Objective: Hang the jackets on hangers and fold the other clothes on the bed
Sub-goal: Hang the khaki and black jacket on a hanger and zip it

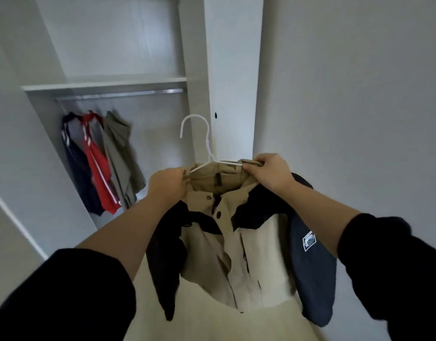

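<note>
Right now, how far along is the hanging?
Done: three garments hang on the rail. In hand: left hand and right hand grip the collar of a tan jacket with a white hanger in it, its hook free. Left: hook it on the rail. Bed and folding aren't in view.

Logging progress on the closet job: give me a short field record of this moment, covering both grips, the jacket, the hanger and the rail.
jacket: beige and dark, hanger inside its collar, not yet on the rail
hanger: white, hook free
left grip: holds the collar's left side
right grip: pinches the collar's right side by the hanger arm
rail: three garments hang there, navy, red and olive
</note>
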